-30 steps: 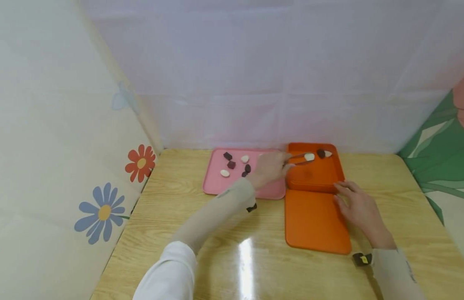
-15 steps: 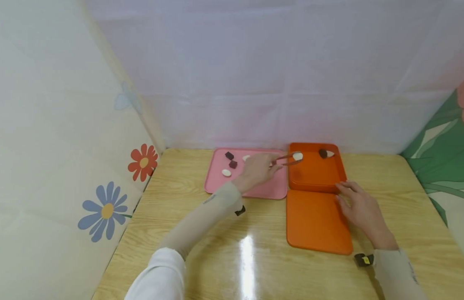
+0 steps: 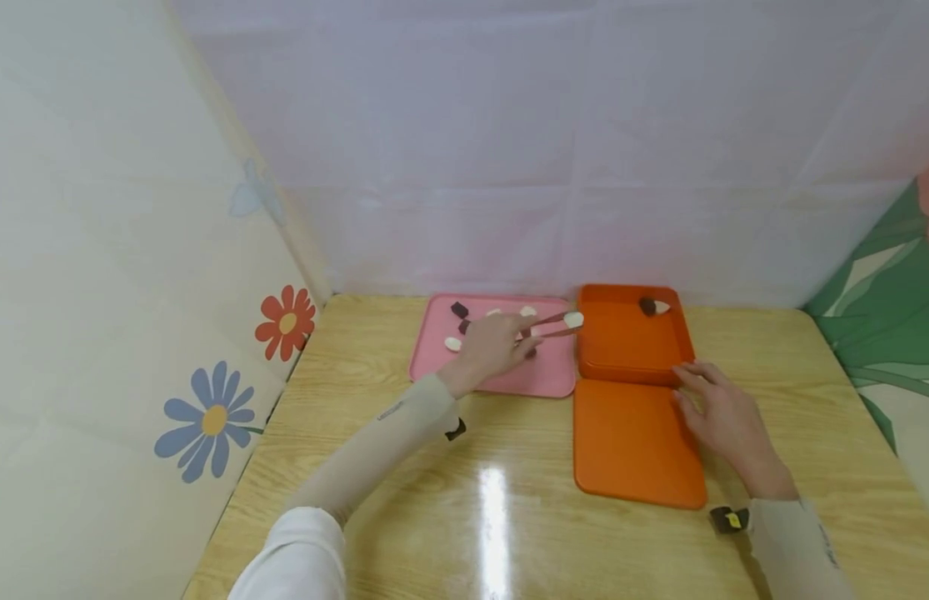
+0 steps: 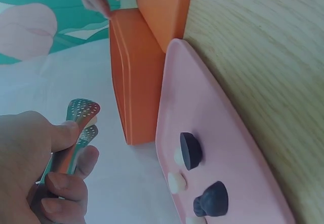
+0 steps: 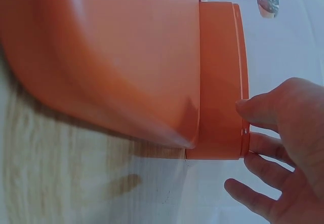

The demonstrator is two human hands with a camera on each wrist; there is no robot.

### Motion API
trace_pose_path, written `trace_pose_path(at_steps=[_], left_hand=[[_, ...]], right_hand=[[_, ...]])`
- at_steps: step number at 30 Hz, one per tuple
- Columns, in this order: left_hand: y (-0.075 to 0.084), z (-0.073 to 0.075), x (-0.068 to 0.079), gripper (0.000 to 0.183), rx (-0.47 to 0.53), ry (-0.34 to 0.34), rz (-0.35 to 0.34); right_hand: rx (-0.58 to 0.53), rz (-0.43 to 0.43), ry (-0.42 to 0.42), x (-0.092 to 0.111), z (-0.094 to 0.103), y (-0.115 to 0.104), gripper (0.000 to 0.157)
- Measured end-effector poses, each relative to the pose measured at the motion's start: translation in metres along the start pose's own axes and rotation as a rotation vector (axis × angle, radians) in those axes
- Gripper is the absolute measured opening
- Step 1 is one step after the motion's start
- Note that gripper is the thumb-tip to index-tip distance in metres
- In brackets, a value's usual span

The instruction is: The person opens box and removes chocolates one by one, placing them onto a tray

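My left hand [image 3: 490,343] holds small metal tongs [image 4: 68,150] above the right part of the pink tray [image 3: 542,379]. Between their perforated ends shows a pale piece [image 4: 92,121]. Dark chocolate-like pieces [image 4: 214,199] and white ones [image 4: 176,183] lie on this tray, some hidden behind the hand in the head view. With thumb and fingers my right hand [image 3: 722,421] grips the near right corner of the orange box [image 3: 629,346]. Inside the box, a dark piece [image 3: 647,307] and a white piece [image 3: 662,307] sit side by side at the back right.
In front of the box lies a flat orange lid [image 3: 636,442], beside my right hand. The pink tray stands directly left of the box on the wooden table [image 3: 374,450]. A pale sheet [image 3: 449,167] closes off the back, with flowered panels at both sides.
My left hand has moved left with the tongs and the pale piece, from over the orange box to over the pink tray's right edge. The right hand has stayed at the box corner.
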State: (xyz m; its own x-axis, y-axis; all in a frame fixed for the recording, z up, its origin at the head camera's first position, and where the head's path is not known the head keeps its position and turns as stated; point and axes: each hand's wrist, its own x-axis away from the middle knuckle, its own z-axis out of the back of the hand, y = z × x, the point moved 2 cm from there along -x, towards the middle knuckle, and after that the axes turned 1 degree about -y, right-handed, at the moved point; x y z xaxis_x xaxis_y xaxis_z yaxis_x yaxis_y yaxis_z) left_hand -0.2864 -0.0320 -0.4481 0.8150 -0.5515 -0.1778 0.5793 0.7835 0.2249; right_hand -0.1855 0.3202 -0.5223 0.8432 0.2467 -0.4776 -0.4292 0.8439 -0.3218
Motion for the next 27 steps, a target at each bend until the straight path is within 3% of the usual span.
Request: trace_pose_path(at_steps=[10, 20, 27], left_hand=[[-0.016, 0.0, 0.026, 0.042, 0.059, 0.079, -0.024], [-0.027, -0.002, 0.05, 0.041, 0.079, 0.064, -0.006], [-0.033, -0.009, 0.063, 0.027, 0.129, 0.078, 0.01]], right_hand=[[-0.005, 0.018, 0.014, 0.0, -0.001, 0.001, 0.043], [0.004, 0.014, 0.014, 0.0, 0.0, 0.002, 0.044], [0.004, -0.001, -0.001, 0.0, 0.001, -0.002, 0.043]])
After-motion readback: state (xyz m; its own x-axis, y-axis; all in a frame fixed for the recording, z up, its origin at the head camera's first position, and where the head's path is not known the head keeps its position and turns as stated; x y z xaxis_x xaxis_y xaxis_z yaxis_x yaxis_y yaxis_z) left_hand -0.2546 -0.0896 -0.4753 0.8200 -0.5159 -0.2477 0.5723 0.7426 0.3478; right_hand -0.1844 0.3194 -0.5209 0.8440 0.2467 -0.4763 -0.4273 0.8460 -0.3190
